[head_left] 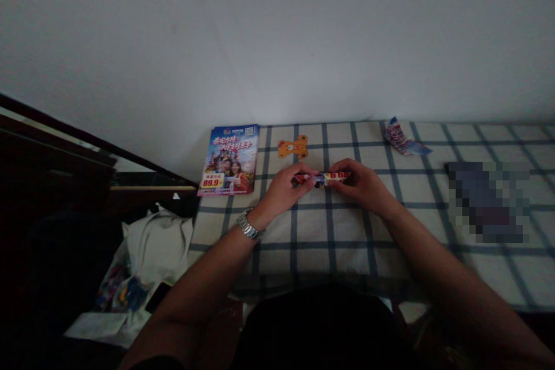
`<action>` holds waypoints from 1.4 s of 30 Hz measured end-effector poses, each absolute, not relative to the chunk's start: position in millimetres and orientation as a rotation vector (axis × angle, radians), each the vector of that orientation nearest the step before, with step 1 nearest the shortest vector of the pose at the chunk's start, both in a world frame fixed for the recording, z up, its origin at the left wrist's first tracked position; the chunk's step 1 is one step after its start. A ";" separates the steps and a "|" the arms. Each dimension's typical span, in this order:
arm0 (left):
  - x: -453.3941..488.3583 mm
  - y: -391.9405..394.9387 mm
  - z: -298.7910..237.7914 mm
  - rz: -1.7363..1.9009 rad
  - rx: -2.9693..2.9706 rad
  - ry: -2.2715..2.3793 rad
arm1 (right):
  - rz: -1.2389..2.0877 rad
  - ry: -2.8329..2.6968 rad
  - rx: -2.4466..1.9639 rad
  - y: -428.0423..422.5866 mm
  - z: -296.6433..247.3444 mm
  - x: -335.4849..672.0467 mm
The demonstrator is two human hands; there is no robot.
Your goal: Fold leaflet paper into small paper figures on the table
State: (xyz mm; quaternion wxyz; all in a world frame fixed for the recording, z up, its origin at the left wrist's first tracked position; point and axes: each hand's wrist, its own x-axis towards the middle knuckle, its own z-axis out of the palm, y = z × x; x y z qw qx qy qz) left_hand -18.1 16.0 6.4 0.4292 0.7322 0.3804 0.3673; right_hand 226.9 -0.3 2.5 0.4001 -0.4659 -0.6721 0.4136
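A narrow folded strip of printed paper (323,178) lies on the checked tablecloth (329,231), held at both ends. My left hand (286,188), with a metal watch on the wrist, pinches its left end. My right hand (358,182) pinches its right end, where red digits show. Both hands rest low on the cloth, fingers closed on the strip.
A colourful flyer (229,159) lies at the table's left corner. An orange bear-shaped cutout (293,147) sits just beyond my hands. A crumpled printed paper piece (401,137) lies at the back right. A blurred dark object (488,202) is to the right. Bags (147,254) lie on the floor at left.
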 end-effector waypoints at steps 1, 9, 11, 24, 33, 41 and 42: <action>-18.4 16.6 6.0 0.913 1.804 0.956 | 1.041 -1.706 -1.180 -0.8 2.9 226.3; -19.2 17.6 8.5 0.901 1.673 0.978 | 0.551 -2.052 -0.984 -1.5 9.3 227.2; -19.3 17.3 7.9 0.903 1.624 0.964 | 0.434 -2.146 -0.935 -0.8 8.8 227.3; -14.4 13.5 3.6 0.872 1.233 0.845 | 0.222 -2.300 -0.942 -6.4 6.9 226.6; -15.8 10.5 12.5 0.795 1.390 0.848 | 0.417 -2.215 -0.968 -8.1 7.8 223.7; -15.7 8.6 15.1 1.012 2.004 0.855 | 0.599 -2.118 -1.053 -10.1 10.2 220.3; -15.4 8.3 14.3 1.026 2.034 0.851 | 0.618 -2.113 -1.064 -10.4 10.5 220.0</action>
